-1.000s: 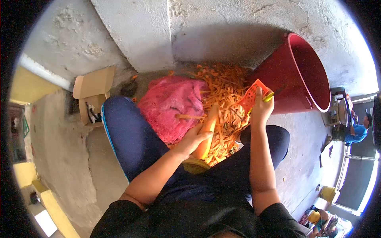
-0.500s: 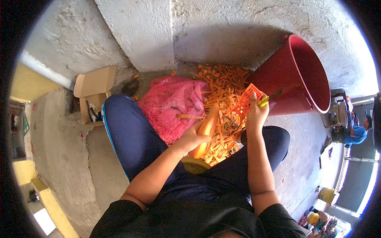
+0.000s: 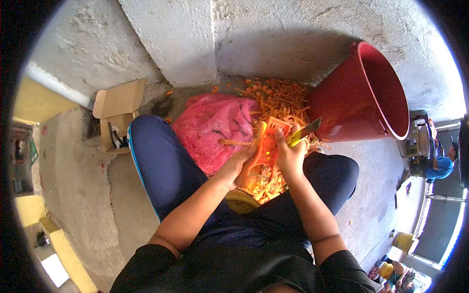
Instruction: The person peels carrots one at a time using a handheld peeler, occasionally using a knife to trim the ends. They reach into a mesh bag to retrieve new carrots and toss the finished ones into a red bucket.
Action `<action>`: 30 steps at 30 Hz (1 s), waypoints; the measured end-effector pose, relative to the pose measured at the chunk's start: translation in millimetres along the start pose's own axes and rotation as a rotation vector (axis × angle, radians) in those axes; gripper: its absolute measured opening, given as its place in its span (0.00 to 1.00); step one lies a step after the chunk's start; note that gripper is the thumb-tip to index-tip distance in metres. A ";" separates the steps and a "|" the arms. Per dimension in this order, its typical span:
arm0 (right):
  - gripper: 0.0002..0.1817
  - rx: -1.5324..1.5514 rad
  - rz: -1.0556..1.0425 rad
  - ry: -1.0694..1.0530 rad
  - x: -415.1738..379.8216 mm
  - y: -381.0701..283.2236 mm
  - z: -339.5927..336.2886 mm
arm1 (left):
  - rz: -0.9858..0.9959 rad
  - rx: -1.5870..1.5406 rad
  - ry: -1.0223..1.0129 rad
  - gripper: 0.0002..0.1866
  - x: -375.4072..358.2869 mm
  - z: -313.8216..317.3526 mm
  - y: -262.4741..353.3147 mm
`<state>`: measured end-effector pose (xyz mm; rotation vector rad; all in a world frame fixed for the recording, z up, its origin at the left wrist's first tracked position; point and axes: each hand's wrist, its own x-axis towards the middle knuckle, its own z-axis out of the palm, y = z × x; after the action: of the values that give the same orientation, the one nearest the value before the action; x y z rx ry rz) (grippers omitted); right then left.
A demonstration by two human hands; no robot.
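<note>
My left hand [image 3: 236, 167] is wrapped round a thick carrot [image 3: 262, 130], which points away from me above my lap. My right hand [image 3: 291, 158] grips an orange plastic peeler [image 3: 270, 146] full of holes, lying against the carrot's right side. In that same hand is a knife [image 3: 310, 128] with a yellow handle, its blade sticking out to the right. The peeler hides part of the carrot. Below both hands lies a heap of orange peelings [image 3: 281, 95], and a yellowish container rim [image 3: 240, 200] shows between my legs.
Left of the peelings lies a pink mesh sack [image 3: 215, 122]. A big dark red bin [image 3: 342, 100] leans at the right by the rough wall [image 3: 273, 44]. An open cardboard box [image 3: 118, 101] sits at the left. A person in blue [image 3: 442, 167] is at the far right.
My right hand has moved left and toward me, bringing the peeler from above the peelings onto the carrot. The knife has swung along with it. My left hand stays nearly in place.
</note>
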<state>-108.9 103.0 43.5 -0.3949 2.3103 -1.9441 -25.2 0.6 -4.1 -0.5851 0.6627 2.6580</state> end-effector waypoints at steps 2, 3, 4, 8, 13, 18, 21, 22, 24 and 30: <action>0.12 0.113 0.120 -0.100 -7.9 -5.5 3.4 | -0.001 -0.073 0.040 0.24 0.5 5.0 1.7; 0.12 0.052 0.036 -0.090 -10.2 2.4 5.5 | -0.002 -0.109 0.059 0.24 0.2 6.9 2.5; 0.13 0.009 0.015 -0.096 -12.3 8.0 7.0 | 0.015 -0.140 0.049 0.23 -0.8 8.1 2.8; 0.13 -0.150 -0.056 -0.102 -14.1 -0.6 9.5 | 0.033 -0.186 0.071 0.24 1.7 6.0 1.5; 0.14 -0.178 -0.065 -0.116 -14.3 -1.5 6.9 | 0.005 -0.210 0.057 0.22 11.6 -8.4 -6.5; 0.14 -0.114 -0.020 -0.151 -12.8 5.5 3.2 | -0.006 -0.160 0.148 0.17 6.8 1.7 -2.5; 0.13 -0.218 -0.077 -0.191 -13.4 5.1 3.6 | -0.018 -0.086 0.175 0.23 6.7 3.4 -0.9; 0.13 -0.195 -0.051 -0.190 -14.1 3.1 4.2 | -0.016 -0.073 0.173 0.23 6.1 3.9 -0.8; 0.13 -0.252 -0.091 -0.182 -14.3 -4.5 4.6 | -0.011 -0.048 0.170 0.23 4.5 5.3 -1.0; 0.14 -0.355 -0.163 0.021 2.2 3.1 1.9 | 0.023 -0.087 0.030 0.19 -2.6 18.2 0.1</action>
<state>-111.0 101.2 40.3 -0.6112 2.7179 -1.5981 -28.5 9.2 11.9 -0.6457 0.5668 2.7156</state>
